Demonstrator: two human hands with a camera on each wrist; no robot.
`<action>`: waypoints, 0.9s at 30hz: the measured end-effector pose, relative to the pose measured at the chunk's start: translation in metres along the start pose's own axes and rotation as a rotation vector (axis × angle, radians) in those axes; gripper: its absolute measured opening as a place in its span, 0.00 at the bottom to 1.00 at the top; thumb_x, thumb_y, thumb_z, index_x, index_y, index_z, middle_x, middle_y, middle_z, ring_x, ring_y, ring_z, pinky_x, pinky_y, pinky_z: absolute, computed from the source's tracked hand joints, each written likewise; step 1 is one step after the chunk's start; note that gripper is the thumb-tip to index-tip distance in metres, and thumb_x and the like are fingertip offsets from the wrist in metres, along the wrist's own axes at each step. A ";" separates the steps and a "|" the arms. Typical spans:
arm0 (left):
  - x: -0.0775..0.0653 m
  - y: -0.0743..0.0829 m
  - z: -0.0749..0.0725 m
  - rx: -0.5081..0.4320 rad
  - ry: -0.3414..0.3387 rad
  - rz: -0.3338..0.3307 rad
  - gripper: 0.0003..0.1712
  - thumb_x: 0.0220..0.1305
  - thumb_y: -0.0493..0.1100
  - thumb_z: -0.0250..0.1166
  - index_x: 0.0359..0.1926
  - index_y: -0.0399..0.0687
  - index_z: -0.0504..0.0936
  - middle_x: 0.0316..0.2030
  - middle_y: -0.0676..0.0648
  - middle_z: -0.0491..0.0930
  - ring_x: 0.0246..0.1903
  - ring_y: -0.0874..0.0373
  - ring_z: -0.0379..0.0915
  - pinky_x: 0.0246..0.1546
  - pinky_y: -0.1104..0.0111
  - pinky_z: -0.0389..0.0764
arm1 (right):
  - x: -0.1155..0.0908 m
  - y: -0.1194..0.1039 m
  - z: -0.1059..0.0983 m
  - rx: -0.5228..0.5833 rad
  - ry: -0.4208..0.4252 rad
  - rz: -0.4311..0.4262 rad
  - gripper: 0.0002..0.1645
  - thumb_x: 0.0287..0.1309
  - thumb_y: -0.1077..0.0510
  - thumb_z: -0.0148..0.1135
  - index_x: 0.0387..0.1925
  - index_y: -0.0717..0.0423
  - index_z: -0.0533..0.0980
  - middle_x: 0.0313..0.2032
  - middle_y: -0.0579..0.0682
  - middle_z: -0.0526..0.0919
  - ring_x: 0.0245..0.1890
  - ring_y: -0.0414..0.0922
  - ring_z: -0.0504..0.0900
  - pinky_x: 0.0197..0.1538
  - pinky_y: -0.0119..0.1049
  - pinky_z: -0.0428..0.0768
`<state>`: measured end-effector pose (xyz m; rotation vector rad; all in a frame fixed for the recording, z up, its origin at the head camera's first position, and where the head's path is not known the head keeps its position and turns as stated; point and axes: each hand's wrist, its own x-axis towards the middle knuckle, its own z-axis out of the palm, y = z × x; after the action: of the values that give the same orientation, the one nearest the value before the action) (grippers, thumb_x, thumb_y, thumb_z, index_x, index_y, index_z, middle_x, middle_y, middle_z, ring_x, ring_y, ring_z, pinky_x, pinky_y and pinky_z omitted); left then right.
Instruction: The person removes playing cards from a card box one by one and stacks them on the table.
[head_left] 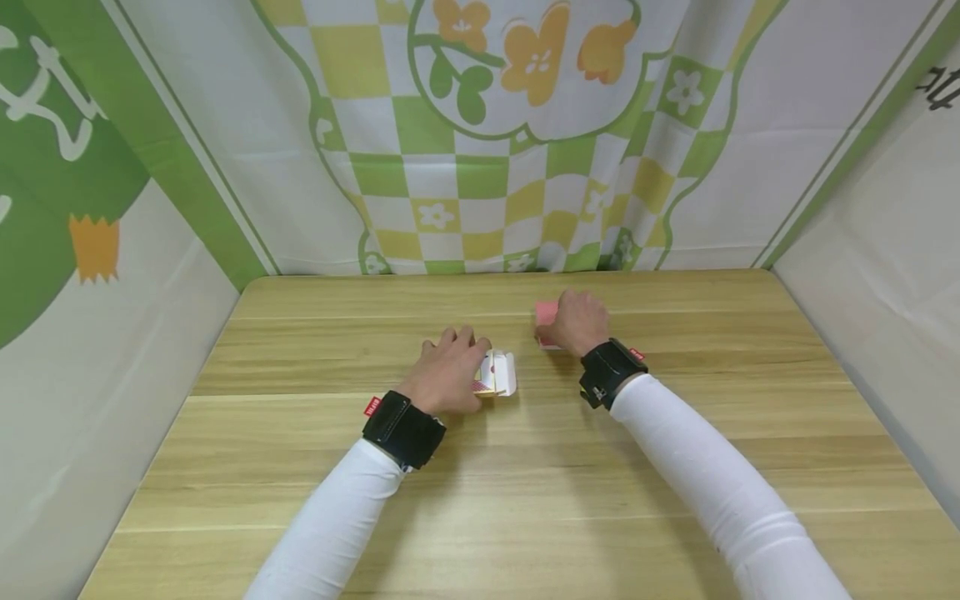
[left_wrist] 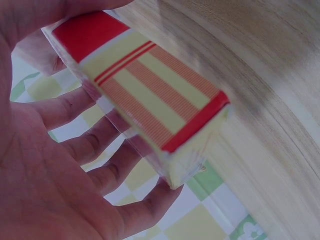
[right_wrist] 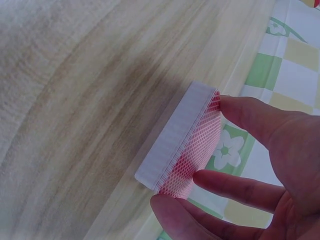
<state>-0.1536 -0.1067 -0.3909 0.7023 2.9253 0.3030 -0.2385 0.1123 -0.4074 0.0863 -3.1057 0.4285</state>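
My left hand (head_left: 444, 375) holds a playing card box (head_left: 491, 377) between thumb and fingers, low over the table. Red and cream stripes run along one side of the box (left_wrist: 150, 90) in the left wrist view. Its white flap sticks out open to the right in the head view. Farther back and to the right, my right hand (head_left: 581, 323) grips a deck of playing cards (head_left: 547, 313) by its ends. The deck (right_wrist: 185, 140) is squared up, with a red patterned back on top and white edges; whether it touches the table I cannot tell.
Both hands work over a light wood-grain table (head_left: 480, 500). A green and yellow checkered curtain (head_left: 487, 200) hangs along its back edge. White fabric walls (head_left: 885, 250) stand at the left and right sides.
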 end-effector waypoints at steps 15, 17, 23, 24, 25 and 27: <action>0.000 0.000 0.003 -0.007 -0.011 -0.008 0.43 0.41 0.40 0.78 0.63 0.43 0.76 0.51 0.42 0.73 0.51 0.44 0.67 0.50 0.43 0.73 | 0.000 0.000 0.004 -0.017 -0.011 0.010 0.32 0.49 0.40 0.76 0.15 0.51 0.64 0.20 0.50 0.70 0.23 0.47 0.70 0.21 0.40 0.71; 0.000 0.000 0.003 -0.006 -0.013 -0.009 0.43 0.41 0.40 0.78 0.63 0.43 0.76 0.51 0.42 0.73 0.52 0.44 0.68 0.51 0.43 0.73 | 0.000 0.001 0.004 -0.014 -0.009 0.006 0.32 0.49 0.41 0.76 0.15 0.51 0.63 0.20 0.50 0.69 0.23 0.46 0.70 0.21 0.40 0.70; 0.000 -0.001 0.003 0.001 -0.009 -0.004 0.43 0.41 0.40 0.78 0.63 0.43 0.76 0.51 0.42 0.73 0.52 0.43 0.68 0.50 0.42 0.74 | 0.000 0.001 0.003 -0.012 -0.004 0.009 0.33 0.49 0.41 0.76 0.15 0.51 0.62 0.19 0.49 0.67 0.22 0.46 0.69 0.21 0.39 0.69; 0.000 -0.001 0.003 0.004 -0.008 -0.004 0.43 0.41 0.40 0.78 0.63 0.43 0.76 0.51 0.42 0.73 0.52 0.43 0.68 0.50 0.42 0.74 | 0.000 0.000 0.004 -0.015 -0.003 0.008 0.33 0.49 0.41 0.76 0.15 0.51 0.62 0.19 0.49 0.68 0.22 0.46 0.69 0.22 0.40 0.69; 0.000 -0.001 0.003 0.007 -0.008 -0.004 0.43 0.41 0.40 0.78 0.63 0.43 0.76 0.51 0.42 0.73 0.53 0.43 0.68 0.50 0.42 0.74 | 0.001 0.000 0.004 -0.018 0.000 0.007 0.33 0.49 0.41 0.76 0.15 0.51 0.63 0.19 0.49 0.68 0.22 0.47 0.69 0.22 0.40 0.70; 0.000 -0.001 0.003 0.010 -0.008 -0.003 0.43 0.41 0.40 0.77 0.63 0.43 0.76 0.51 0.42 0.73 0.53 0.43 0.68 0.50 0.42 0.74 | 0.001 0.000 0.004 -0.027 0.003 0.005 0.33 0.49 0.40 0.77 0.15 0.51 0.63 0.20 0.50 0.69 0.23 0.47 0.70 0.22 0.41 0.71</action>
<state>-0.1540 -0.1071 -0.3946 0.6981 2.9225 0.2845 -0.2395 0.1107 -0.4114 0.0784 -3.1086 0.3867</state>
